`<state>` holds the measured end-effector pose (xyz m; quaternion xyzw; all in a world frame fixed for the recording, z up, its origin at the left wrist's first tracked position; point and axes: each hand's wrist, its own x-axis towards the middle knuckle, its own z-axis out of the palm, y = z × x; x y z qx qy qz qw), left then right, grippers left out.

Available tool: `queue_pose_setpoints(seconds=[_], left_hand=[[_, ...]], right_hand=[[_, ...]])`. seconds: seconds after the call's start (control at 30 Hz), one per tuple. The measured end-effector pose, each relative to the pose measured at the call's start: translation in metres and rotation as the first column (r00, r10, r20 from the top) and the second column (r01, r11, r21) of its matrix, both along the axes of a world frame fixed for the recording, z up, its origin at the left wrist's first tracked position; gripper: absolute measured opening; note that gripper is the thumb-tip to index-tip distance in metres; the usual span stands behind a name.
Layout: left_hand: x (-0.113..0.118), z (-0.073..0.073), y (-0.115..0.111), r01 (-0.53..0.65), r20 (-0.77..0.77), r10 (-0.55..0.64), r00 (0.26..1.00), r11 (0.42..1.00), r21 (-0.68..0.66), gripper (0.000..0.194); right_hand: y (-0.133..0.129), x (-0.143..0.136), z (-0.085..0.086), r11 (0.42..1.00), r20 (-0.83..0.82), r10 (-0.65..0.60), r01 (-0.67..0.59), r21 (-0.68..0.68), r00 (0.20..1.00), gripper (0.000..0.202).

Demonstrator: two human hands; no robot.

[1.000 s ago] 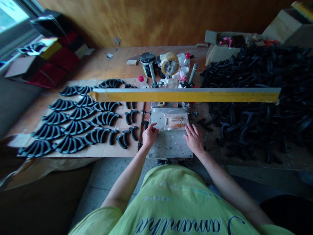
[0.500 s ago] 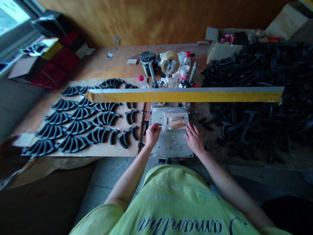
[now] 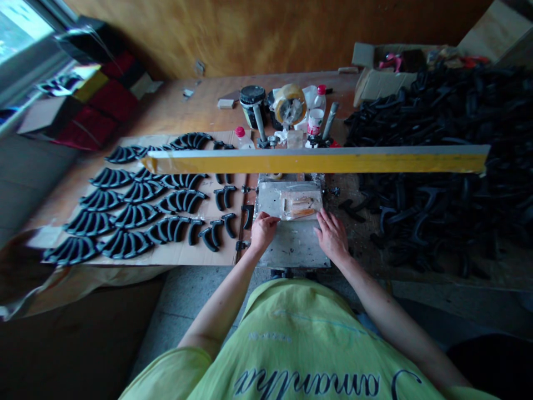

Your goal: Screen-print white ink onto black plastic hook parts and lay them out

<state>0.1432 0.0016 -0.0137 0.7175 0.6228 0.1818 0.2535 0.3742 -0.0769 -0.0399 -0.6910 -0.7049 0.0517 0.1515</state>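
At mid-frame, the left hand (image 3: pixel 264 231) pinches beside the pad (image 3: pixel 300 204), hold unclear; the right hand (image 3: pixel 332 234) lies open, gripping nothing, opposite.

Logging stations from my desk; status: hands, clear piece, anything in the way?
Left hand by near-left corner of clear piece, right hand at its right edge. Clear piece on metal plate. Yellow bar crosses beyond hands.

2 bare forearms (image 3: pixel 220 297) reach forward, left hand (image 3: pixel 263 233) with fingers (image 3: pixel 272 220) pinched together, right hand (image 3: pixel 333 239) palm-down, fingers slightly spread.
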Motion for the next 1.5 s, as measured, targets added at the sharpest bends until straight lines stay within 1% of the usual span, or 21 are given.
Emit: queue_pose_setpoints(seconds=[0.1, 0.33, 0.47, 0.57, 0.63, 0.7, 0.83, 0.93, 1.1, 1.33, 1.5], left_hand=[[0.001, -0.003, 0.000, 0.022, -0.063, -0.021, 0.998, 1.000, 0.021, 0.023], [0.004, -0.005, -0.010, 0.110, -0.224, -0.076, 0.972, 0.984, 0.143, 0.024], [0.006, -0.001, -0.015, 0.119, -0.278, -0.070, 0.958, 0.979, 0.165, 0.022], [0.005, 0.005, -0.018, 0.147, -0.347, -0.063, 0.936, 0.964, 0.221, 0.021], [0.003, 0.007, -0.021, 0.171, -0.351, -0.069, 0.934, 0.949, 0.267, 0.024], [0.001, 0.005, -0.024, 0.205, -0.320, -0.107, 0.941, 0.934, 0.293, 0.030], [-0.002, -0.007, -0.031, 0.293, -0.284, -0.220, 0.933, 0.923, 0.250, 0.038], [-0.004, -0.013, -0.035, 0.317, -0.309, -0.246, 0.919, 0.927, 0.203, 0.044], [-0.007, -0.011, -0.036, 0.342, -0.371, -0.262, 0.891, 0.924, 0.169, 0.047], [-0.012, -0.014, -0.050, 0.391, -0.419, -0.293, 0.859, 0.905, 0.169, 0.052], [-0.017, -0.009, -0.044, 0.408, -0.405, -0.334, 0.851, 0.906, 0.110, 0.051]], right_hand=[[0.000, -0.001, 0.001, 1.000, 0.007, 0.002, -0.002, 0.009, 1.000, 0.050], [0.000, 0.000, -0.002, 1.000, 0.023, 0.012, -0.012, 0.007, 1.000, 0.050], [0.000, 0.000, -0.003, 1.000, 0.033, 0.014, -0.014, 0.015, 0.999, 0.050], [0.000, 0.000, -0.002, 1.000, 0.034, 0.012, -0.012, 0.020, 0.999, 0.050], [-0.001, 0.000, -0.002, 1.000, 0.029, 0.009, -0.009, 0.020, 1.000, 0.050], [-0.001, -0.001, 0.000, 1.000, 0.026, 0.005, -0.006, 0.016, 1.000, 0.050], [-0.001, -0.001, 0.002, 1.000, 0.018, 0.002, -0.002, -0.004, 1.000, 0.050], [-0.001, -0.001, 0.003, 1.000, 0.003, 0.004, -0.004, -0.020, 1.000, 0.051], [-0.001, -0.001, 0.004, 1.000, -0.004, 0.010, -0.010, -0.023, 1.000, 0.052], [-0.001, -0.001, 0.004, 1.000, 0.012, 0.013, -0.013, -0.010, 1.000, 0.051], [-0.001, 0.000, 0.001, 1.000, 0.012, 0.005, -0.004, -0.013, 1.000, 0.051]])
